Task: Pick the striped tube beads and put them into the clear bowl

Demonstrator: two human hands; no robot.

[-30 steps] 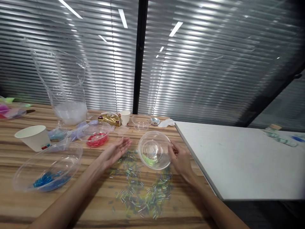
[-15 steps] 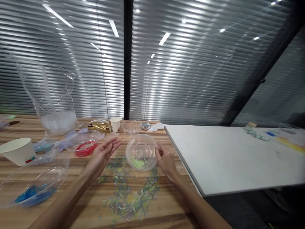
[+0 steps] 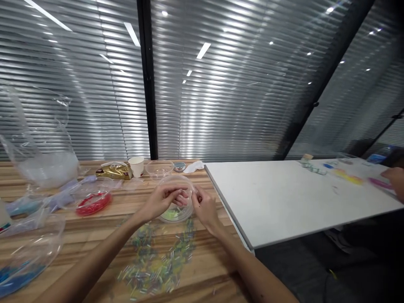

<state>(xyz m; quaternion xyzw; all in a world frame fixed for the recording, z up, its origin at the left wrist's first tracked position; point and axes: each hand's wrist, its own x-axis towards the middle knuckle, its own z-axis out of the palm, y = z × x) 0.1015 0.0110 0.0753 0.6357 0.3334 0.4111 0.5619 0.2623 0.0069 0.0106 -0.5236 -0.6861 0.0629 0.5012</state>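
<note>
A clear round plastic bowl (image 3: 174,182) is tilted toward me above the wooden table, with yellow-green bits in its bottom. My right hand (image 3: 204,208) pinches its right rim. In front of the bowl's opening is my left hand (image 3: 168,198), its fingers bent and the thumb drawn in against them. Whatever may lie between those fingertips is too small to make out. Below both hands, many short tube beads (image 3: 158,269) in blue, green and yellow are scattered across the wood.
Left are a clear dish of blue beads (image 3: 22,273), red beads (image 3: 94,203) and a bag of white material (image 3: 50,168). A gold packet (image 3: 115,170), paper cup (image 3: 136,166) and tissue (image 3: 194,166) stand behind. A white table (image 3: 284,202) adjoins; another person's hand (image 3: 394,181) is far right.
My left hand has moved right, from beside the bowl to over its opening, and its fingers have bent. My right hand still holds the rim. The view has turned right, bringing another person's hand in.
</note>
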